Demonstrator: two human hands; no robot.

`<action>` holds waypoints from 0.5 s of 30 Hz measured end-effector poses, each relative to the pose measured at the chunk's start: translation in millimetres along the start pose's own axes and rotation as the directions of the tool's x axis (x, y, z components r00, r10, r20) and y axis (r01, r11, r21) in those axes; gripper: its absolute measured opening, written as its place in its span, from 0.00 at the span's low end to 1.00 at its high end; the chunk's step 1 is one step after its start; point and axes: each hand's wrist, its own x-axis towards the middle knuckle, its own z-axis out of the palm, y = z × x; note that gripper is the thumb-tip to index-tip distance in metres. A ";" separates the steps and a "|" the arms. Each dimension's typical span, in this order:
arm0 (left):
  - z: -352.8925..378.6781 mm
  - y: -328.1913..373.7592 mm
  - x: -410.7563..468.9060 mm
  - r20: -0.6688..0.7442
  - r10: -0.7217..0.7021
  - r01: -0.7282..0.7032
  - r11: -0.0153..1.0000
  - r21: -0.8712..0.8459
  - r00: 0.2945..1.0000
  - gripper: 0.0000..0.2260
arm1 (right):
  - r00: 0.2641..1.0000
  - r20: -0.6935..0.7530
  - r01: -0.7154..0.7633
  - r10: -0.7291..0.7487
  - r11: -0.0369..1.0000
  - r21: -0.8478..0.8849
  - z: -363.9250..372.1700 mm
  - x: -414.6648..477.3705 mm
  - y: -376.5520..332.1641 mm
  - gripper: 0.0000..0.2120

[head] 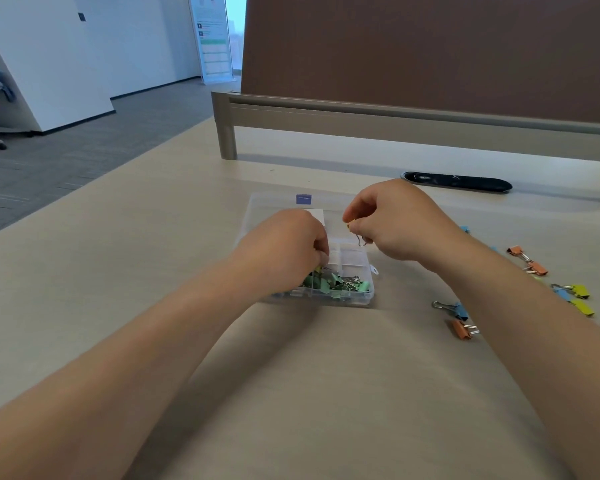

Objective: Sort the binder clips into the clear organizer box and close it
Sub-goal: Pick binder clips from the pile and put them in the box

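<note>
Right hand is held above the clear organizer box, a yellow binder clip pinched in its fingertips.
Left hand is curled down into the box's left side, and whether anything is gripped cannot be told. Green clips are piled in the box's near compartments; its lid is laid open behind it. Loose clips are scattered on the table to the box's right.

1 clear plastic organizer box. Right of the right hand: 3 orange metal binder clips, 2 yellow binder clips, at least 3 blue binder clips. Pinched in it: 1 yellow clip. Green binder clips below the left hand: uncountable heap.
</note>
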 end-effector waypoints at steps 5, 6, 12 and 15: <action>-3.4 -3.2 1.2 -0.084 -0.006 -0.003 0.995 -0.102 0.996 0.03 | 0.996 0.074 -0.051 0.044 0.993 0.105 0.5 -1.3 -2.8 0.08; -4.0 -3.7 1.4 -0.099 -0.018 0.006 0.993 -0.115 0.995 0.02 | 0.995 0.093 -0.049 0.037 0.990 0.133 0.9 -2.7 -3.9 0.07; -5.0 -3.5 2.4 -0.060 -0.025 0.017 0.991 -0.131 0.998 0.07 | 0.996 0.080 0.023 -0.038 0.984 0.179 6.6 -4.3 -7.8 0.05; -3.2 -3.7 2.1 -0.052 -0.031 0.023 0.988 -0.151 0.998 0.07 | 0.996 0.058 0.053 -0.066 0.980 0.192 7.9 -4.3 -7.2 0.05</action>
